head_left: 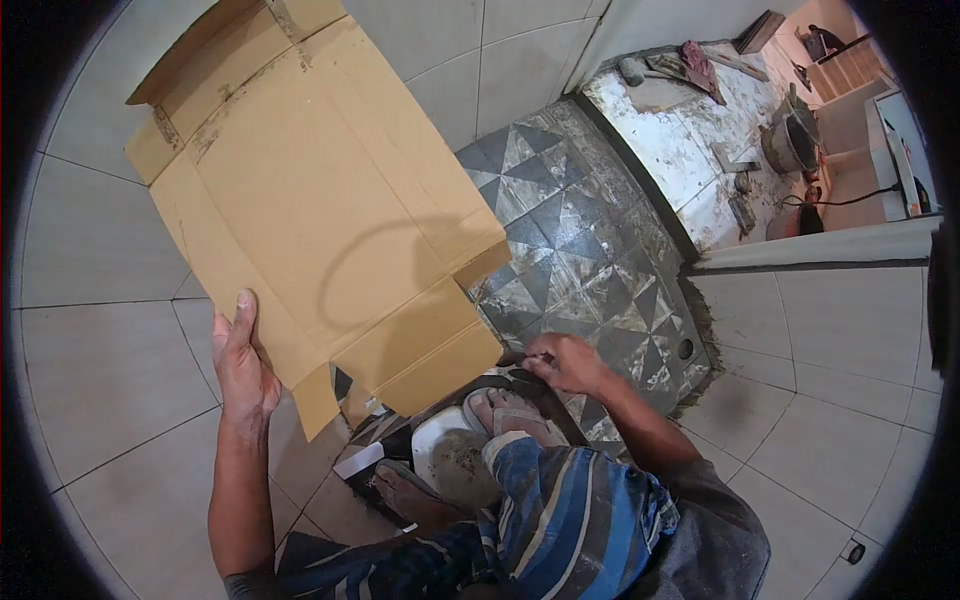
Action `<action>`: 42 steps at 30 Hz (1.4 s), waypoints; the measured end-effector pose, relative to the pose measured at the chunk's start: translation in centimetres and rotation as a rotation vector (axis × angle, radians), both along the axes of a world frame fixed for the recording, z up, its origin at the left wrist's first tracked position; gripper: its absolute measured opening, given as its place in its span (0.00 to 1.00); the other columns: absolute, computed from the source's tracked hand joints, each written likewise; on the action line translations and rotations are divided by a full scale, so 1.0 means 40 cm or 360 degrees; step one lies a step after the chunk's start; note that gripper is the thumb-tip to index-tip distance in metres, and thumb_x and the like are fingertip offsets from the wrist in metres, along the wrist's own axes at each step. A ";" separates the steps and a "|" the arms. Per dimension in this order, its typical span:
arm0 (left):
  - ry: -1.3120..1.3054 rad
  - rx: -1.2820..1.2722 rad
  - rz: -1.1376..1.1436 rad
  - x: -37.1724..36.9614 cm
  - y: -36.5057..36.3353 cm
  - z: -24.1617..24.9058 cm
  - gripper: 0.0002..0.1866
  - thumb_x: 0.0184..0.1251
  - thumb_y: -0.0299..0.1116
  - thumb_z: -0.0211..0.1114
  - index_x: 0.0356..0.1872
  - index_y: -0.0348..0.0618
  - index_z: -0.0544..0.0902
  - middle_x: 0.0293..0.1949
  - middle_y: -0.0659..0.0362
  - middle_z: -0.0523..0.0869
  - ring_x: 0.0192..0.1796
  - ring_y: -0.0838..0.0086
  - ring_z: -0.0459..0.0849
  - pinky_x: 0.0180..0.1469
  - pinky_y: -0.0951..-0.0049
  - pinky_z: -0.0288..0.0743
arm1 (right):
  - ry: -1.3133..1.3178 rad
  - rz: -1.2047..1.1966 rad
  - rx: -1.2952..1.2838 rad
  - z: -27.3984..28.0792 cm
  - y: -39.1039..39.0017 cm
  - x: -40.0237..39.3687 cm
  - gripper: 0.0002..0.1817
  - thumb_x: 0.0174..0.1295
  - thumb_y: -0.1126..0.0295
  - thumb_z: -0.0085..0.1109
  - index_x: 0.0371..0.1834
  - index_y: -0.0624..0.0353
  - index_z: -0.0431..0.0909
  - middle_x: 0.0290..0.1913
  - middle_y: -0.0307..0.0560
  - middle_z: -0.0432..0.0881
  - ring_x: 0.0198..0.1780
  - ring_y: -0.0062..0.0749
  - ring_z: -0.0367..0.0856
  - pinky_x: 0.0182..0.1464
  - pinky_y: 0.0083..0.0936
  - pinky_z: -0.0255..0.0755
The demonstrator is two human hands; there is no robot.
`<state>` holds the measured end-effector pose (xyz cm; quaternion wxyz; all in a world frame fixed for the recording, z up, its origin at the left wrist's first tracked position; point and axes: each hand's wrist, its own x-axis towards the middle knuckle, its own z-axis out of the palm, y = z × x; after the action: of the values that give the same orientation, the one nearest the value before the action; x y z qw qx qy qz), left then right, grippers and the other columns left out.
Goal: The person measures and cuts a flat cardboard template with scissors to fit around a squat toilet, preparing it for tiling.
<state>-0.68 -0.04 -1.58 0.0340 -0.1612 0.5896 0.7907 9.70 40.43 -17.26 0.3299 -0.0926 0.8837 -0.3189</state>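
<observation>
A flattened cardboard box (pixel 320 190) with dirty fold lines and loose flaps is tilted up in front of me. My left hand (pixel 245 365) grips its lower left edge, thumb on the near face and the other fingers behind. Close to the box's lower right flap, and apart from it, is my right hand (pixel 567 362), slightly blurred, with its fingers curled together. Whatever may be between those fingers is too small to make out. Below the box, beside my sandalled feet (pixel 510 415), sits a white rounded piece (pixel 450 455) smeared with dirt.
Grey patterned floor tiles (pixel 560 235) stretch ahead, with a round drain hole (pixel 685 348) near the right wall. Pale wall tiles (pixel 95 370) enclose both sides. Past the dark threshold (pixel 640 170) are a bucket (pixel 790 140), scattered tools and a cloth (pixel 700 70).
</observation>
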 end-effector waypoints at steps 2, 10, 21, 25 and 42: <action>0.0023 -0.0005 -0.0001 0.001 0.005 0.001 0.30 0.82 0.38 0.58 0.76 0.39 0.57 0.69 0.50 0.74 0.69 0.64 0.77 0.68 0.58 0.77 | -0.0060 -0.0598 -0.0479 0.077 -0.036 -0.023 0.15 0.69 0.63 0.67 0.52 0.61 0.84 0.39 0.46 0.86 0.42 0.26 0.86 0.46 0.29 0.78; 0.0071 -0.0030 -0.0029 -0.001 0.015 -0.004 0.31 0.81 0.39 0.60 0.76 0.38 0.57 0.70 0.49 0.73 0.70 0.62 0.76 0.69 0.57 0.76 | -0.0169 -0.0823 -0.1275 0.150 -0.129 -0.061 0.15 0.73 0.58 0.65 0.38 0.61 0.82 0.29 0.33 0.81 0.33 0.16 0.75 0.35 0.23 0.71; 0.0047 -0.0071 -0.0021 0.003 0.005 -0.015 0.31 0.81 0.39 0.60 0.76 0.40 0.56 0.70 0.50 0.73 0.70 0.62 0.75 0.70 0.57 0.75 | 0.0461 -0.0676 -0.0726 0.115 -0.128 -0.042 0.19 0.69 0.62 0.69 0.25 0.61 0.76 0.16 0.40 0.64 0.22 0.19 0.59 0.24 0.28 0.57; 0.0044 -0.0028 0.0007 -0.004 0.012 -0.016 0.31 0.82 0.38 0.59 0.76 0.40 0.56 0.70 0.51 0.73 0.70 0.63 0.76 0.69 0.58 0.77 | 0.0219 -0.0836 -0.1097 0.064 -0.089 -0.031 0.16 0.73 0.61 0.65 0.31 0.62 0.77 0.24 0.38 0.76 0.28 0.17 0.70 0.30 0.23 0.66; 0.0048 -0.0005 -0.0015 0.001 0.010 0.000 0.29 0.82 0.36 0.57 0.76 0.40 0.58 0.69 0.50 0.74 0.69 0.63 0.77 0.69 0.57 0.77 | 0.0141 -0.0779 -0.1274 0.059 -0.082 -0.010 0.14 0.72 0.59 0.65 0.39 0.60 0.81 0.30 0.37 0.79 0.31 0.22 0.76 0.35 0.27 0.70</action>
<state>-0.63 0.35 -1.58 0.0287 -0.1466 0.5921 0.7919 9.31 37.15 -14.88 0.1453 -0.0150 0.7004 -0.6986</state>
